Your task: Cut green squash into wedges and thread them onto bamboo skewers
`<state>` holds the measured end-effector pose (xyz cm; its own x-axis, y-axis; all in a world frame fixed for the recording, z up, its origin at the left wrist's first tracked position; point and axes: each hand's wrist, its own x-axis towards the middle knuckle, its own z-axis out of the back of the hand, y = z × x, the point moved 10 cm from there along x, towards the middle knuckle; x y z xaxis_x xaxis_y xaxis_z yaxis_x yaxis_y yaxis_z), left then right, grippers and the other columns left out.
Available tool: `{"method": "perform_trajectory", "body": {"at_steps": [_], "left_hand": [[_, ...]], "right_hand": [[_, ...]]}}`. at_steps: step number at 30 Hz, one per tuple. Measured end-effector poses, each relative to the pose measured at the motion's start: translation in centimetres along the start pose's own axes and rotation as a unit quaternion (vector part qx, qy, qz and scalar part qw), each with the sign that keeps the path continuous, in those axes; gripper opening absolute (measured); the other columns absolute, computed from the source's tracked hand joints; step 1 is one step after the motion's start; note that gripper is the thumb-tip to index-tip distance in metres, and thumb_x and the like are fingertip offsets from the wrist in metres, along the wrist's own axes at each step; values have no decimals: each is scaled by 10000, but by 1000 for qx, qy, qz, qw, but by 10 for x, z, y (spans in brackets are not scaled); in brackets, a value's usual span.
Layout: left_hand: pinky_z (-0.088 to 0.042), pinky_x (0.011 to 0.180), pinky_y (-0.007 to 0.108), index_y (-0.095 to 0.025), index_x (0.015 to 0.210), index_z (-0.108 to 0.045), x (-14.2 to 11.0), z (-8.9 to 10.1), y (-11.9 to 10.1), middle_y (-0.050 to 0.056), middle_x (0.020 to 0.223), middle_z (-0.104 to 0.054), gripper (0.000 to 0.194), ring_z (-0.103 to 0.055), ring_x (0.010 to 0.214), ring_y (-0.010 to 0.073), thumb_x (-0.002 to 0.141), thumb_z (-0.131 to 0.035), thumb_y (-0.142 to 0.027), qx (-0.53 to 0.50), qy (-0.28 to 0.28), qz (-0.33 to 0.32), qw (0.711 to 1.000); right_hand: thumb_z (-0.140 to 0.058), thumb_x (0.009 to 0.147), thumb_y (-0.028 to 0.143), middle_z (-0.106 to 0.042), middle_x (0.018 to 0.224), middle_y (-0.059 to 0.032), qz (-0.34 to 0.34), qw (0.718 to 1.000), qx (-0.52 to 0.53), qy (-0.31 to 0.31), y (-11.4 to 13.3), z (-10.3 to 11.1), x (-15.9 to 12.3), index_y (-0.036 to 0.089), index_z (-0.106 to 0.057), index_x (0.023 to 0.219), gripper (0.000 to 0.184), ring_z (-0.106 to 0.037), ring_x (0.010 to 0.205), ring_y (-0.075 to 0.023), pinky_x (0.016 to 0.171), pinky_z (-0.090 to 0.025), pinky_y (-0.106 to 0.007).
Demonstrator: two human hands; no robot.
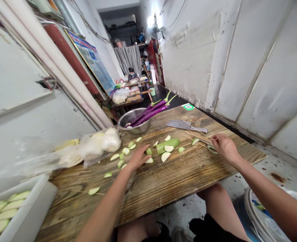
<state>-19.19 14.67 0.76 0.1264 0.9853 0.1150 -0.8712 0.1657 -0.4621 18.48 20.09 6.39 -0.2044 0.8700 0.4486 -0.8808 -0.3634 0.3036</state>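
Observation:
My left hand [137, 158] reaches low over the wooden table, thumb and fingers stretched out and apart around a green squash slice [149, 151]. Another cut slice [149, 160] lies by its thumb. Just right of it rests a piece of green squash [169, 145], with half-round slices [165, 156] against and in front of it. My right hand [222, 146] is closed at the near end of a loose bundle of bamboo skewers [196, 135], its fingertips pinching there. Beneath those fingers lies a green ring-like thing [212, 149]. Beyond the skewers sits a cleaver [180, 125], flat on the table.
A steel bowl [121, 122] holds long purple eggplants [152, 112]. Plastic bags [100, 144] line the left edge. A white box [44, 198] of sliced squash stands front left, a lidded bucket [251, 208] at lower right. A person [132, 75] sits at a far table.

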Motion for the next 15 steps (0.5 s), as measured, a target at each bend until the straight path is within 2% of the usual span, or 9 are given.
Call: {"method": "perform_trajectory", "body": {"at_steps": [5,7,9,12,15], "left_hand": [[-339,971,369,-124,1250,-455,-1,2,7,128,1266,-491,591,-461,1151,247,720,-573,-358,14,-20,39,999],[-361,948,361,-140,1230,-481,1,2,3,118,1221,-535,564,-496,1109,239,709,-588,-328,12,-17,40,999],[-392,913,359,-160,1217,-498,3,2,-1,104,1172,-573,545,-532,1057,233,699,-600,-295,5,-18,40,999],[-389,919,363,-137,1202,-516,3,5,-5,121,1169,-573,540,-526,1068,246,689,-611,-277,7,-27,31,999],[-345,970,360,-127,1215,-505,3,5,-7,131,1227,-527,548,-481,1132,248,699,-605,-284,6,-14,3,1000]], "right_hand": [[-403,827,266,-609,722,-30,12,989,145,1,43,1,-42,184,-547,811,166,-565,628,-157,594,-414,-245],[-402,843,278,-611,728,-20,16,982,188,17,62,-6,-60,194,-546,814,170,-563,619,-149,609,-425,-247],[-396,859,300,-628,793,-30,19,976,217,24,75,-15,-76,199,-557,842,190,-584,691,-160,648,-439,-255],[-374,876,314,-645,872,-42,24,970,238,37,85,-32,-89,199,-573,887,229,-601,801,-177,715,-451,-272],[-367,878,319,-655,856,-40,13,973,227,41,82,-44,-93,192,-584,890,251,-613,778,-180,704,-459,-275]]}}
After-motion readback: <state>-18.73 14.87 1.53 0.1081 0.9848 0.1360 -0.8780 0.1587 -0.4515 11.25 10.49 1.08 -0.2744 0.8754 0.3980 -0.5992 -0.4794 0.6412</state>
